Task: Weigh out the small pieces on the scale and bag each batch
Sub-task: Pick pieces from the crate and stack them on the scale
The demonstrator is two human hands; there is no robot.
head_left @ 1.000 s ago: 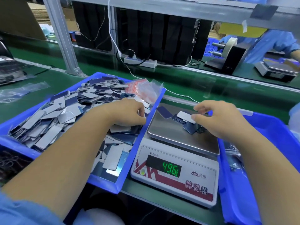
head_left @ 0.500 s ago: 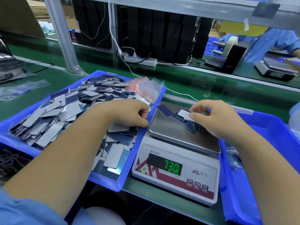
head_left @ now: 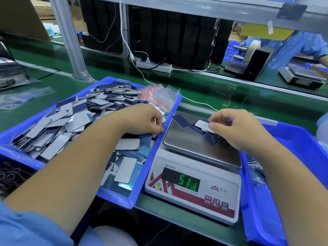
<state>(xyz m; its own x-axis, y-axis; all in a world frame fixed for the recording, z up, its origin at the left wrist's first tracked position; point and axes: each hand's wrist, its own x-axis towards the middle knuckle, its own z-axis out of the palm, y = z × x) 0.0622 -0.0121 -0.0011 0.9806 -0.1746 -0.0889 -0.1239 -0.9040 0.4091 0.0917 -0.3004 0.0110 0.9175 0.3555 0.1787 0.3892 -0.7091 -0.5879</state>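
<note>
On one scale (head_left: 193, 178), right hand (head_left: 237, 132) pinches one piece (head_left: 204, 126).

The scale (head_left: 192, 181) reads "电子天平", brand "香山", display apparently 51.1.

Two blue trays (head_left: 156, 144) flank one scale (head_left: 193, 190), with a second scale (head_left: 303, 77) on the far counter. The left tray holds too many small pieces (head_left: 58, 121) to count; two hands (head_left: 142, 119) are in view.
</note>
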